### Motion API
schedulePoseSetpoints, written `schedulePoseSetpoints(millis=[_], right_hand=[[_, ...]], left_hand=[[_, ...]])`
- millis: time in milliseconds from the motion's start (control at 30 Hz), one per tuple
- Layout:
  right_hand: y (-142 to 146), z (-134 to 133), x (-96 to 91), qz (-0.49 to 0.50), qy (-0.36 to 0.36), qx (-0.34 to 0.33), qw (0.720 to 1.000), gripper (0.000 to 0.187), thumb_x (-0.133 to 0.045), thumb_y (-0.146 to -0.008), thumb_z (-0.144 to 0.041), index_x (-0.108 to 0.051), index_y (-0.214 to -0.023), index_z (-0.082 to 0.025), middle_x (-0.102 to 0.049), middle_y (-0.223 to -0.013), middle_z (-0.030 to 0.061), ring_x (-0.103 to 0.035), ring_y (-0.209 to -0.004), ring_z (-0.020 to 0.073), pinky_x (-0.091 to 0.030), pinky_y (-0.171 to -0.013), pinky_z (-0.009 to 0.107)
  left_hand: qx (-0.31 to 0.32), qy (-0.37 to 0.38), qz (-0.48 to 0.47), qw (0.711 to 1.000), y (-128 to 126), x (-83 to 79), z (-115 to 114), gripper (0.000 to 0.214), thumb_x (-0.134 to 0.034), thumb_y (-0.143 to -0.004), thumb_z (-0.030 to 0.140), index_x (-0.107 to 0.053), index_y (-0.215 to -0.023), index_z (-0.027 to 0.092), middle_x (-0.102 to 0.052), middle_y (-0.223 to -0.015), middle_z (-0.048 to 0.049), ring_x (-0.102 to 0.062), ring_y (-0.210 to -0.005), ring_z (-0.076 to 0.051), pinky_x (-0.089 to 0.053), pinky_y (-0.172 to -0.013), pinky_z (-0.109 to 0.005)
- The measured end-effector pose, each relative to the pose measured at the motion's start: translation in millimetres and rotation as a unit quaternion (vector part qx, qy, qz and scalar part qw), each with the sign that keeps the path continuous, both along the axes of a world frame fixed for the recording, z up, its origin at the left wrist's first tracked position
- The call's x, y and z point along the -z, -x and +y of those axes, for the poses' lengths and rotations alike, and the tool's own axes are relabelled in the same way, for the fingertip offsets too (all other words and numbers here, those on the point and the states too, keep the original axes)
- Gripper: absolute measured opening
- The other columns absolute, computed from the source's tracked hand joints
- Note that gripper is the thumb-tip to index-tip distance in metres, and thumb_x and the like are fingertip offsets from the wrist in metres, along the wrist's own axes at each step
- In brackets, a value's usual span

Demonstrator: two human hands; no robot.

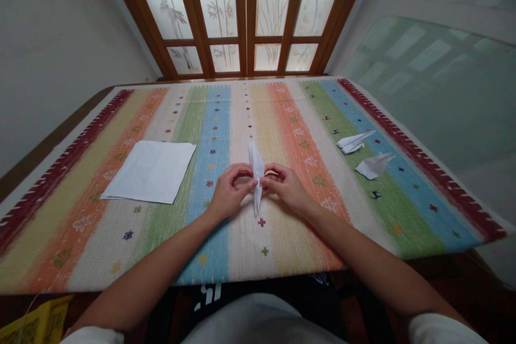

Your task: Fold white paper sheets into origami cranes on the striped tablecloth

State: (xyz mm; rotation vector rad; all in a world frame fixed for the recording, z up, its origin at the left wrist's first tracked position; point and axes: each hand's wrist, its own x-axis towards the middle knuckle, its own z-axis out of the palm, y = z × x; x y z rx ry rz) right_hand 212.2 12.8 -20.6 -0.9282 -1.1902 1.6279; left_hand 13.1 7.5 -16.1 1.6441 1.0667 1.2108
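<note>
A narrow piece of folded white paper [257, 164] stands on end between my hands, above the middle of the striped tablecloth. Its long points face away from me and toward me. My left hand [233, 189] pinches its left side between thumb and fingers. From the other side, my right hand [287, 187] pinches it near the middle with thumb and forefinger. The fingertips cover part of the folds.
On the left lies a stack of white paper sheets [149, 172]. Two folded paper cranes [351, 142] [374, 166] rest on the right of the tablecloth [217, 215]. A yellow basket [36, 322] is below the table's near left edge.
</note>
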Motion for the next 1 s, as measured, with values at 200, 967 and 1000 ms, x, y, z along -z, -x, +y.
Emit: schedulePoseSetpoints(millis=[200,967,1000], right_hand=[[1.8,-2.0,0.6,0.028,0.006,-0.030,0.999,0.040,-0.094,-0.075,-0.047,-0.071,-0.097,-0.022,-0.077,-0.089,0.0014,-0.075,-0.078,0.0175,-0.064,-0.069,0.031],[0.2,-0.5,3.7,0.012,0.020,-0.028,0.999,0.031,-0.085,-0.083,-0.043,-0.071,-0.102,-0.023,-0.074,-0.091,0.0009,-0.071,-0.074,0.0159,-0.063,-0.073,0.031],[0.4,-0.7,3.0,0.013,0.022,-0.026,0.999,0.030,-0.084,-0.083,-0.043,-0.071,-0.102,-0.023,-0.074,-0.091,0.0008,-0.071,-0.075,0.0159,-0.063,-0.073,0.031]], left_hand=[[-0.002,-0.006,0.000,1.000,1.6,1.4,0.6,0.018,-0.080,-0.087,0.035,-0.074,-0.095,0.020,-0.071,-0.115,-0.0105,-0.070,-0.108,-0.022,-0.058,-0.098,-0.037],[-0.010,0.000,-0.050,0.999,0.1,-2.5,-2.8,0.018,-0.079,-0.086,0.031,-0.069,-0.094,0.019,-0.058,-0.108,-0.0066,-0.062,-0.097,-0.018,-0.055,-0.063,-0.019],[-0.007,0.012,-0.068,0.998,-0.9,-2.1,-3.2,0.020,-0.080,-0.085,0.029,-0.067,-0.096,0.020,-0.058,-0.107,-0.0056,-0.062,-0.095,-0.017,-0.055,-0.063,-0.019]])
